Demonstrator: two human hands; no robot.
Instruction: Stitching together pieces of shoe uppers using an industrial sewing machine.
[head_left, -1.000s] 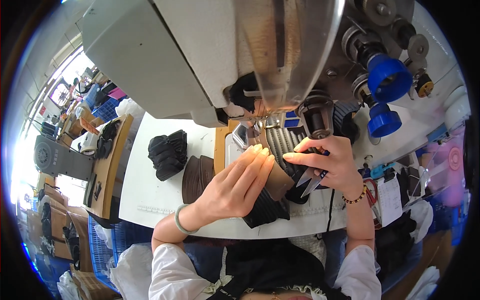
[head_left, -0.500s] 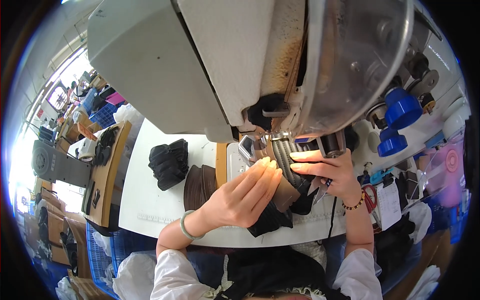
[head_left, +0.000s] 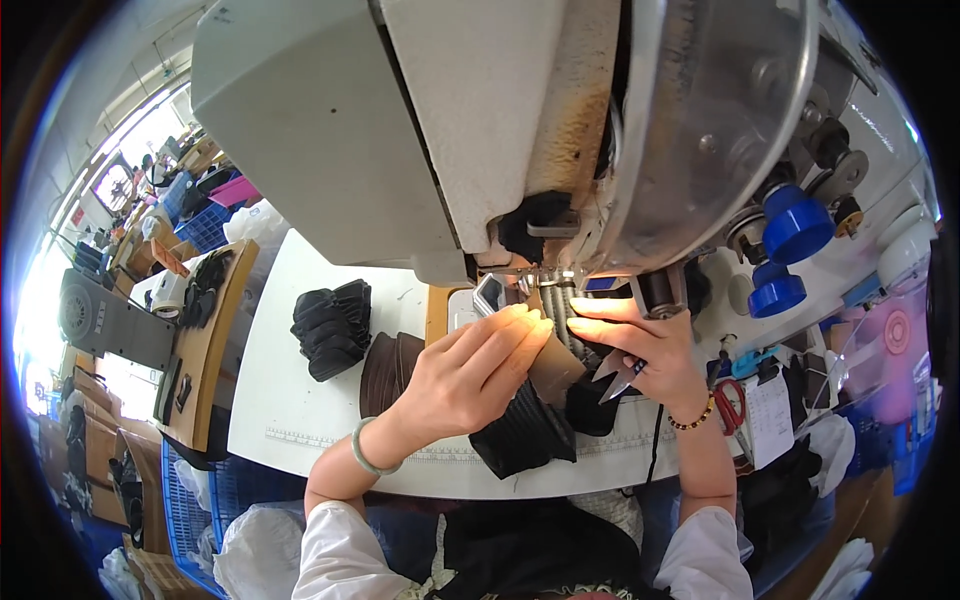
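Pressing closer now, both hands feed the brown piece under the needle.

A small white rectangular paper tag with dark print hangs at the table's right edge, beside red-handled scissors. Brown cardboard boxes stack at far left.

both hands press a brown piece under the sewing machine.

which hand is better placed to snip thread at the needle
Right. The right hand already holds the snips, blades close to the needle area. The left hand lies flat, pressing the brown piece.
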